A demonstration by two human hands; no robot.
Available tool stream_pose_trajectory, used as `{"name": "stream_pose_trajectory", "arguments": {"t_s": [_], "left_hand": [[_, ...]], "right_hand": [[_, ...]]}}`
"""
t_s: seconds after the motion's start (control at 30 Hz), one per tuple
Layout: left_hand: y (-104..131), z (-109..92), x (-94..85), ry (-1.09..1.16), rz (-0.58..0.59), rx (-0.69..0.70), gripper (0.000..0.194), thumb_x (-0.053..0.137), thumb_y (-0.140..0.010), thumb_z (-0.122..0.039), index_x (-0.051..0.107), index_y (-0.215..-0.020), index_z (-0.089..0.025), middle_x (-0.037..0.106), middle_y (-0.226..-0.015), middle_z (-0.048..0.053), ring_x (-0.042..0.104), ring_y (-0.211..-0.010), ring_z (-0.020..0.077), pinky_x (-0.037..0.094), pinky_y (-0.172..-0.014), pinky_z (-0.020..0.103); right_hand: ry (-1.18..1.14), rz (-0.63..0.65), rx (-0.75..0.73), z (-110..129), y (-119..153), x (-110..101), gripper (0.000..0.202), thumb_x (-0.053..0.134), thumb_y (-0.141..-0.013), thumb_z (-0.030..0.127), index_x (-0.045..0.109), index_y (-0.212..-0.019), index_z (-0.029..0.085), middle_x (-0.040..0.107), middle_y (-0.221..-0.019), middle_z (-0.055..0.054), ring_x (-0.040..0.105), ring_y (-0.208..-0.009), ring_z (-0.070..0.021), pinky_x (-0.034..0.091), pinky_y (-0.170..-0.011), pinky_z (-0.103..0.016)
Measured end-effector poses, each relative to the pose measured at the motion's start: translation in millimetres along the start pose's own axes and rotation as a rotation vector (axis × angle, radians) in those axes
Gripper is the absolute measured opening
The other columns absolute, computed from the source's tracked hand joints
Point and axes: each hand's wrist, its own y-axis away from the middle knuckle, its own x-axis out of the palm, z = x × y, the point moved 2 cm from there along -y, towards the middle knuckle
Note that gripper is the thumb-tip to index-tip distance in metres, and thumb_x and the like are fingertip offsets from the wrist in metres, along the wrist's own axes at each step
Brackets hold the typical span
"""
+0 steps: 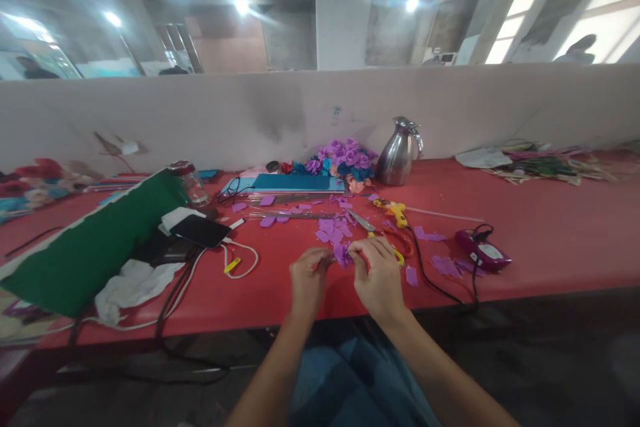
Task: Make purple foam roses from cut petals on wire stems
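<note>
We've got a red table (pixel 550 227) under our fingers, steel jug (pixel 397 159) well beyond them, rightward. Our left hand (pixel 309 277) and right hand (pixel 380 277) both have fingers pinched narrow. Yellow glue gun (pixel 399 215) sits past the right fingers. Ruffled purple paper piece (pixel 342 254) is held between both hands' fingertips; purple scraps (pixel 334 231) lie just beyond.

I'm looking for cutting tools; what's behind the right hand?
Behind the right hand, a scissor blade and a red handle loop show; anything under its palm is hidden.
</note>
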Motion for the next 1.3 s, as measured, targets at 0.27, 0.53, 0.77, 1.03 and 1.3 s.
{"name": "stream_pose_trajectory", "arguments": {"t_s": [0.27,0.53,0.77,1.03,1.3], "left_hand": [[0.7,2.1,-0.2,-0.014,-0.01,0.025,0.015,0.064,-0.073,-0.013,0.074,-0.067,-0.021,0.073,-0.069,0.003,0.067,-0.064,0.0163,0.056,-0.062,0.028],[1.3,-1.0,0.3,-0.03,-0.005,0.056,0.016,0.063,-0.075,-0.011,0.073,-0.067,-0.02,0.072,-0.069,0.003,0.067,-0.064,0.016,0.056,-0.061,0.026],[2.0,-0.4,0.7,-0.045,-0.009,0.059,0.014,0.064,-0.075,-0.014,0.074,-0.069,-0.021,0.073,-0.07,0.004,0.066,-0.065,0.0162,0.056,-0.062,0.028],[-6.8,4.2,-1.8,0.174,-0.006,-0.078,0.007,0.067,-0.071,-0.017,0.074,-0.069,-0.019,0.069,-0.073,0.005,0.062,-0.069,0.0164,0.052,-0.064,0.027],[-8.4,6.9,4.0,0.468,0.01,-0.155,0.009,0.066,-0.07,-0.018,0.075,-0.072,-0.018,0.068,-0.079,0.005,0.061,-0.083,0.0192,0.048,-0.079,0.033]], "right_hand": [[-0.004,0.01,-0.008,3.4,-1.5,0.7,0.019,0.048,-0.087,0.009,0.057,-0.076,0.022,0.064,-0.074,-0.004,0.053,-0.076,-0.021,0.043,-0.073,-0.035],[0.004,0.002,-0.02,4.8,0.3,2.6,0.019,0.046,-0.087,0.009,0.056,-0.077,0.021,0.063,-0.073,-0.004,0.053,-0.076,-0.0208,0.043,-0.074,-0.034],[0.0,0.009,-0.018,4.0,0.7,3.4,0.02,0.045,-0.088,0.009,0.056,-0.076,0.021,0.062,-0.072,-0.004,0.052,-0.075,-0.0208,0.043,-0.072,-0.035],[-0.063,-0.002,-0.069,10.7,-6.3,-4.6,0.017,0.048,-0.09,0.014,0.062,-0.084,0.022,0.067,-0.08,-0.005,0.057,-0.08,-0.0209,0.047,-0.077,-0.037],[-0.057,0.01,-0.071,11.4,-15.3,-35.7,0.014,0.056,-0.088,0.019,0.062,-0.099,0.024,0.068,-0.092,-0.004,0.058,-0.09,-0.022,0.046,-0.082,-0.039]]}}
